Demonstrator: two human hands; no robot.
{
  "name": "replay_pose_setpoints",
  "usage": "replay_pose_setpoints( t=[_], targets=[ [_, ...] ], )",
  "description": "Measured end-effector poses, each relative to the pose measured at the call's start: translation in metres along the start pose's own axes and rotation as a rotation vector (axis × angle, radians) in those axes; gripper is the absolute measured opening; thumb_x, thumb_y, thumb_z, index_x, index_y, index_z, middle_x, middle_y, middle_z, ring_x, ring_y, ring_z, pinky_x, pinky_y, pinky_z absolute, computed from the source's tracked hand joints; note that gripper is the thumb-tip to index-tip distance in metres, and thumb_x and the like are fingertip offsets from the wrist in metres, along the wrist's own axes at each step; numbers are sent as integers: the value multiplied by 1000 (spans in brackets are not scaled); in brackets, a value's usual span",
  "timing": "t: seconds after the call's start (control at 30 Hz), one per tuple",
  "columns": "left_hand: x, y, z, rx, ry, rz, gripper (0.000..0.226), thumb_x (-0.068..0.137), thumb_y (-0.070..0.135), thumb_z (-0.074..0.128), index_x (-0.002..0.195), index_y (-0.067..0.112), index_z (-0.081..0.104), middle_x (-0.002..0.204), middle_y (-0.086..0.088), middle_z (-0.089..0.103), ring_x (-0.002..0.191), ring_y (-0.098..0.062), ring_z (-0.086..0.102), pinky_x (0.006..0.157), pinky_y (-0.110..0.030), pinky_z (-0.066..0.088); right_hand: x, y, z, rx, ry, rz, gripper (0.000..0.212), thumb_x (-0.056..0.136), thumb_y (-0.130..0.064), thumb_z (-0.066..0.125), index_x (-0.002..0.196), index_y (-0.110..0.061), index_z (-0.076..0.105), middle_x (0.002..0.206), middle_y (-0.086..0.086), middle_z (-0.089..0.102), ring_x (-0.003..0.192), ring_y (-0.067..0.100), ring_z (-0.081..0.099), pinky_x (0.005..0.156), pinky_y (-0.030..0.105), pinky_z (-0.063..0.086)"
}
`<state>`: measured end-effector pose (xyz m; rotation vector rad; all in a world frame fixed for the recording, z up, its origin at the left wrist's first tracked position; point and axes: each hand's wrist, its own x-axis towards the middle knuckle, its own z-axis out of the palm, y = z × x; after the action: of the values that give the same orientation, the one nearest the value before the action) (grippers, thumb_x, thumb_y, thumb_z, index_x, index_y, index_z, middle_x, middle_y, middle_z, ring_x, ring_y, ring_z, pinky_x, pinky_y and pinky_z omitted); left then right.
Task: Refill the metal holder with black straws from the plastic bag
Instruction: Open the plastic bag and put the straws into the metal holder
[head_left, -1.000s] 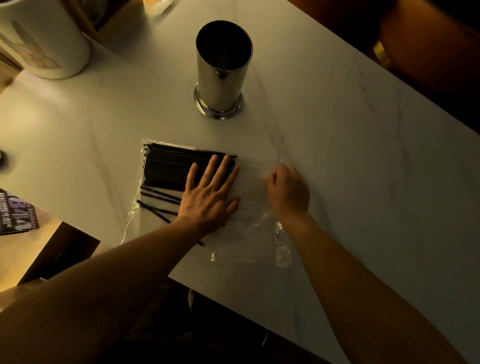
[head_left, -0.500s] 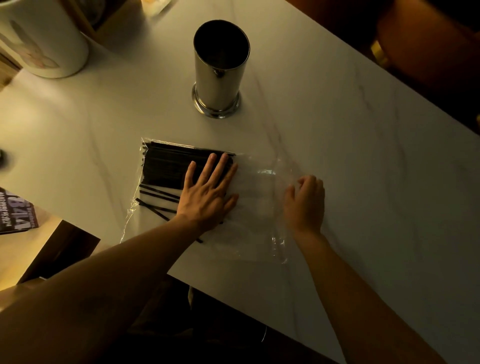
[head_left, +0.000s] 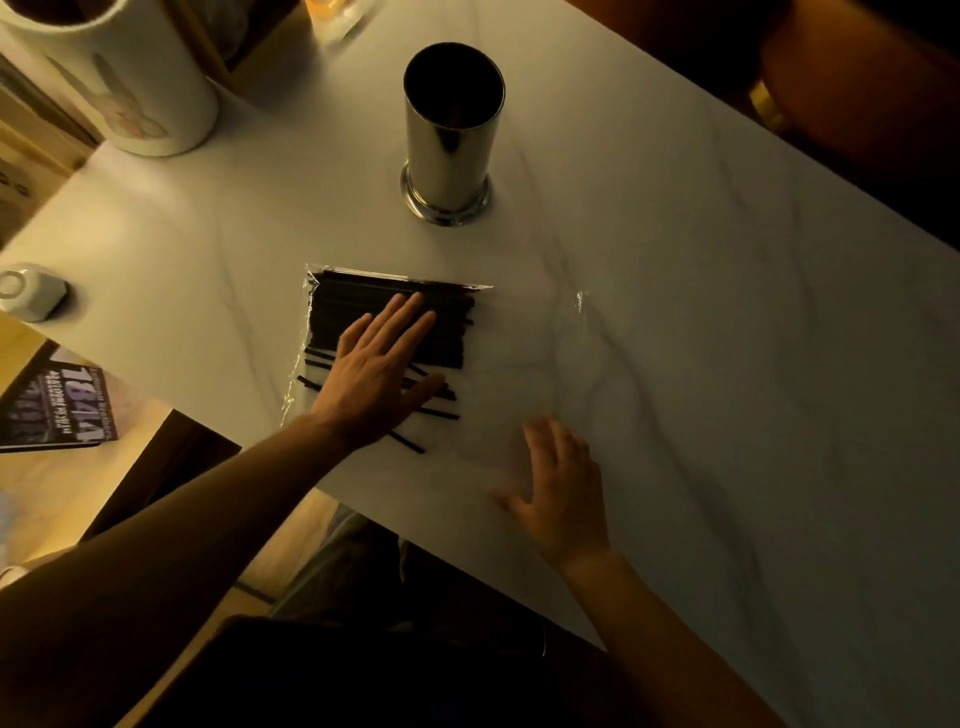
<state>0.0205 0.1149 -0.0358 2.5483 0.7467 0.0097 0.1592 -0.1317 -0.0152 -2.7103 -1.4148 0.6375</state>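
Observation:
A clear plastic bag lies flat on the white marble table, with a pack of black straws in its left half and a few loose ones below it. My left hand rests flat on the bag over the straws, fingers spread. My right hand lies flat with fingers apart on the bag's lower right part, near the table's front edge. The metal holder stands upright beyond the bag; its inside looks dark.
A large white cylinder stands at the back left corner. A small white cup sits at the table's left edge. A dark printed card lies on a lower surface to the left. An orange seat is at the far right.
My right hand slid right and then back toward the front edge, smoothing the bag flat. My left hand stayed pressed on the straws. The view shifted slightly.

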Motion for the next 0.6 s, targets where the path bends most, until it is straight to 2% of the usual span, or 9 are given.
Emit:
replay_pose_setpoints(
  t=[0.07, 0.13, 0.23, 0.33, 0.43, 0.5, 0.6],
  targets=[
    [-31, -19, -9, 30, -9, 5, 82, 93, 70, 36, 160, 23, 26, 171, -4, 16, 158, -21, 7, 127, -51, 14, 3, 4, 1, -37, 9, -73, 86, 75, -58, 69, 147, -24, 37, 156, 7, 32, 137, 29, 37, 96, 45, 45],
    [-65, -38, -14, 83, -63, 10, 89, 89, 75, 37, 160, 22, 27, 170, -5, 18, 158, -22, 9, 126, -52, 17, 7, 7, 1, -81, 35, -149, 77, 76, -56, 69, 142, -26, 46, 154, 3, 39, 136, 27, 42, 91, 43, 47],
    [-108, -60, -13, 178, -205, -8, 103, 81, 88, 36, 163, 30, 11, 172, 1, 3, 158, -21, 1, 126, -55, 15, 8, 10, 6, -131, 97, -247, 59, 74, -47, 76, 127, -24, 61, 142, 0, 54, 129, 23, 52, 85, 39, 47],
    [-131, -67, -8, 179, -256, -23, 111, 77, 94, 37, 162, 37, -4, 172, 8, -10, 158, -18, -8, 126, -55, 10, 9, 12, 11, -156, 150, -298, 41, 81, -38, 73, 118, -24, 64, 136, 0, 60, 126, 24, 55, 82, 38, 47],
    [-138, -64, -7, 170, -261, -40, 105, 81, 90, 34, 161, 38, -8, 171, 8, -13, 158, -19, -10, 126, -55, 9, 12, 16, 14, -168, 179, -336, 22, 86, -25, 68, 108, -24, 67, 133, 3, 63, 125, 26, 57, 81, 39, 48],
    [-140, -62, -6, 165, -252, -52, 99, 85, 86, 32, 161, 38, -7, 171, 8, -13, 158, -19, -11, 127, -54, 8, 14, 16, 11, -164, 193, -357, 20, 83, -17, 71, 101, -23, 68, 127, 4, 66, 121, 26, 60, 81, 39, 49],
    [-144, -56, -8, 135, -193, -75, 83, 96, 65, 46, 162, 37, 6, 172, 5, -3, 158, -22, -1, 126, -54, 13, 21, 14, -2, -112, 254, -369, 13, 85, -15, 71, 95, -21, 65, 105, 3, 71, 101, 25, 68, 76, 38, 50]
  ],
)
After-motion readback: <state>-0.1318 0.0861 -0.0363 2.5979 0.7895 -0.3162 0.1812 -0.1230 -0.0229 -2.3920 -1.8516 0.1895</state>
